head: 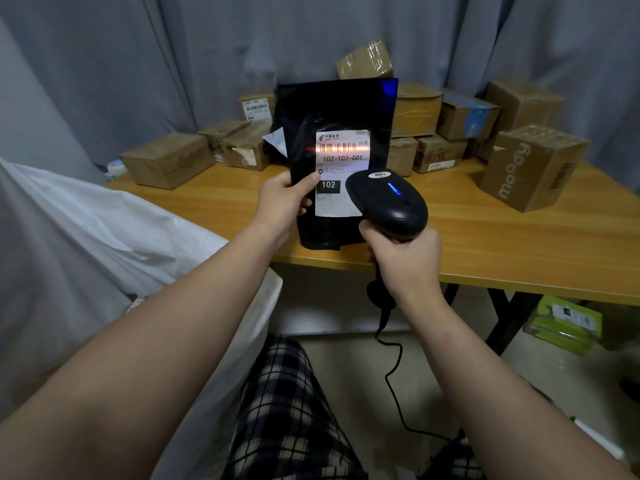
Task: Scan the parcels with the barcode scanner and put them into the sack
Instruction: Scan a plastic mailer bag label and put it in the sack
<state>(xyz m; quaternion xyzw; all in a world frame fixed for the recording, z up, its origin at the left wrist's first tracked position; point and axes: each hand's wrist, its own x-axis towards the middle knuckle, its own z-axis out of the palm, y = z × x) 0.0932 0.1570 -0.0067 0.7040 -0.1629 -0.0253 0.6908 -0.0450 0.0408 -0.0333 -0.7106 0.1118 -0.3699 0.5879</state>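
Parcel (332,105): black plastic mailer, held upright above the near edge of the table (502,244), label side facing the camera.

Left hand (285,199) pinches the mailer's left edge. The thumb lies on the front beside the white label (341,171) and the fingers are behind.

Right hand (405,261) is wrapped round the grip of the barcode scanner (391,202), just right of the mailer and nearer. The scanner head overlaps the label's lower right corner in view (touching or apart, cannot tell). A blue strip is lit on top of the head.

A red scan line (341,148) lies across the barcode near the top of the label. Below it is printed 102-102-C01, then 102 in a black block.

Black cable (393,375) drops from the handle and curls toward the floor, near right.

Outward:
- Cardboard boxes (450,116) are piled along the far side of the table, left and right of the mailer.
- The box lettered "moody" (530,168) stands at the right.
- White sack (86,230) is at the left, bunched against the table's left end.
- Grey curtain (138,64) hangs behind.
- Green carton (562,323) sits on the floor under the table, right.
- Checked shorts (287,410) are nearest the camera.
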